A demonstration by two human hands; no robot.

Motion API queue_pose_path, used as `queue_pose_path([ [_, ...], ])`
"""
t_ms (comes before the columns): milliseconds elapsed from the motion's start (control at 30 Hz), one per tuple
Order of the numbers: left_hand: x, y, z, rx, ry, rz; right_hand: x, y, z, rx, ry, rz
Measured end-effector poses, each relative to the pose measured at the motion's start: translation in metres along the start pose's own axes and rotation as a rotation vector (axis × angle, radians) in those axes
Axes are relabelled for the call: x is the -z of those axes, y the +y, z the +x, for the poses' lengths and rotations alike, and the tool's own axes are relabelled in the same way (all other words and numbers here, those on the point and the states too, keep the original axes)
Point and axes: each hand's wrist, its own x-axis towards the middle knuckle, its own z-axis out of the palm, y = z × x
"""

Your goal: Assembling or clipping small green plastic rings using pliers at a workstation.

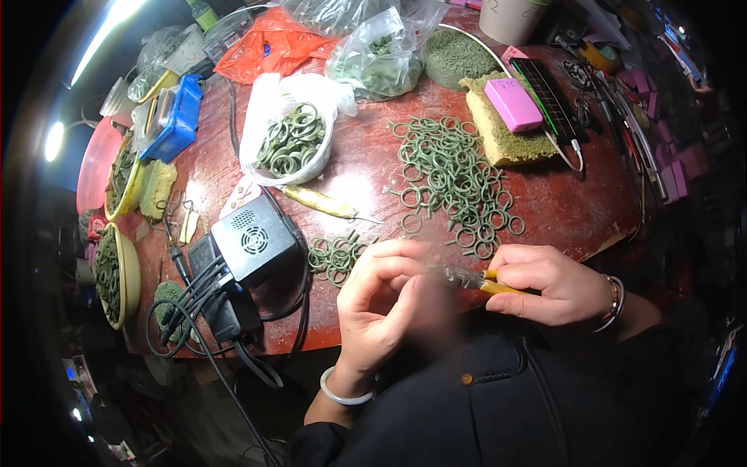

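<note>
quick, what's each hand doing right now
left hand: fingers pinched shut on something small, too blurred to tell what.
right hand: closed on a yellow-handled tool, tip toward the left fingers.

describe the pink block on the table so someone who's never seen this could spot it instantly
Start at the reddish-brown table and go to its far right part, where a yellow-green sponge lies beside the big spread of green rings. The pink block sits on top of that sponge. It is the only smooth, solid pink rectangle there, next to a long black flat device.
</note>
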Motion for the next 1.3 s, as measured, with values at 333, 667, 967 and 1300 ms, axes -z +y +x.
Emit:
queue_pose_path([
  [333, 0.001, 0.003, -0.002, 0.014, 0.015, 0.021, 0.000, -0.001, 0.000, -0.028, 0.003, 0.015],
  [667, 0.029, 0.034, 0.008, -0.318, 0.294, 1.313, 0.002, 0.012, -0.009, -0.127, 0.130, 0.006],
  [967, -0.006, -0.001, 0.017, -0.452, -0.014, 1.289, -0.001, 0.014, -0.006, -0.106, 0.123, 0.003],
  [1300, -0.010, 0.006, 0.017, -0.460, -0.081, 1.396, -0.005, 0.012, -0.008, -0.095, 0.163, 0.023],
])
